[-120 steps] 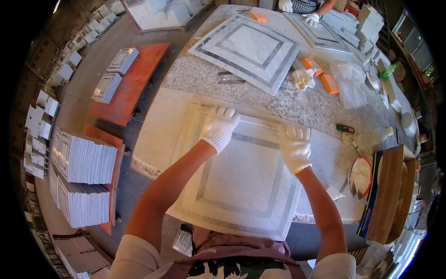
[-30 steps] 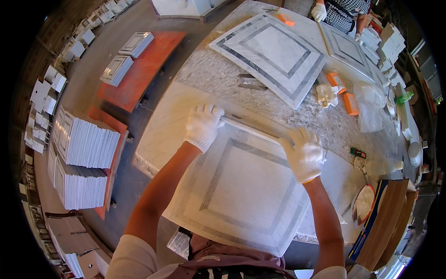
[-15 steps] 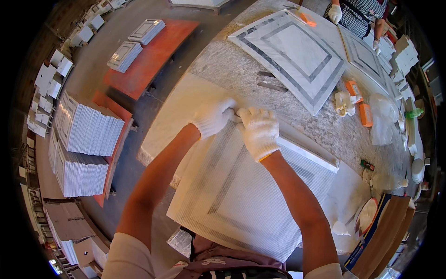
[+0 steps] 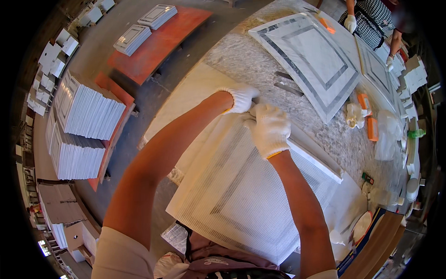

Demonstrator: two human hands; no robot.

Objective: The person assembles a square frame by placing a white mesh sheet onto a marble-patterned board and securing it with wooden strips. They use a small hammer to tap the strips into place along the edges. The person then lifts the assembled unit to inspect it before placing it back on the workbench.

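Your left hand [image 4: 241,97] wears a white knit glove and is curled shut on the far corner of the big square tile [image 4: 241,195] in front of you. Your right hand [image 4: 268,128] has the same kind of glove, and its fingers are folded down tight over the top edge of that tile, just beside your left hand, so the two gloves almost touch. The tile is tipped up toward you, with its near edge down by your body and its far edge lifted off the stone table [image 4: 241,56]. You are looking at the back of it, which is covered with a white mesh, and a darker square frame shows through the mesh. Under it lies a pale flat slab [image 4: 195,93] on the table. Farther along the table sits another square tile [image 4: 309,51], white with a grey frame, lying face up. To the right of that one are two small orange blocks [image 4: 371,128] and a bunched-up glove [image 4: 354,115]. Another person [image 4: 367,18] in a checked top stands at the far end of the table. To your left, on the floor, stacks of white tiles [image 4: 86,121] stand on edge, and a red board [image 4: 158,42] holds two small piles of framed tiles [image 4: 144,28].
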